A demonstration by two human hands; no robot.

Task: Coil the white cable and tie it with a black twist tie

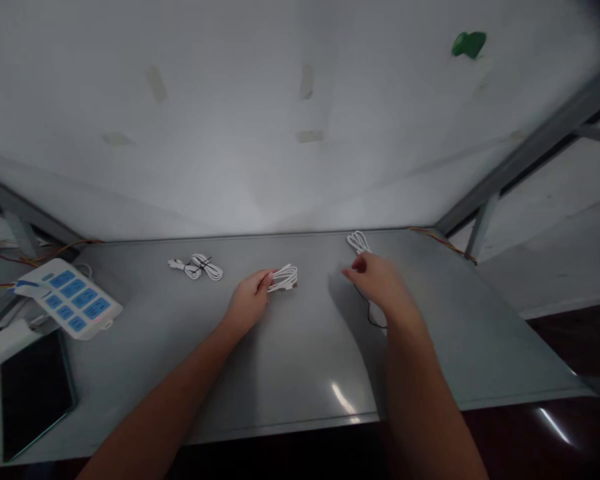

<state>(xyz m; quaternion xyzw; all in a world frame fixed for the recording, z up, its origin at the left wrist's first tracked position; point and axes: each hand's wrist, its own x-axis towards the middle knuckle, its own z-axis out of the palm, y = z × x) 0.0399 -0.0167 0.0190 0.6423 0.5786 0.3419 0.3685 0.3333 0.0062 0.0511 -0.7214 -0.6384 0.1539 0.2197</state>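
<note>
My left hand [251, 293] is closed around one end of a coiled white cable [285, 276], its loops and a plug end sticking out to the right of the fingers. To the right, my right hand [375, 280] is held above the table with its fingers curled together. A thin black tie [369, 312] trails from below those fingers; its upper end is hidden by the hand. Just beyond the right hand lies another coiled white cable [359, 241], partly covered. A white cable bundle [207, 268] bound with black ties rests left of my left hand.
The grey table [300, 360] meets a pale wall at the back. At the left are a white power strip [83, 300] with blue sockets, a white adapter [7, 343] and a dark tablet [36, 390]. Coloured wires [445, 241] run along the back right corner beside a metal frame.
</note>
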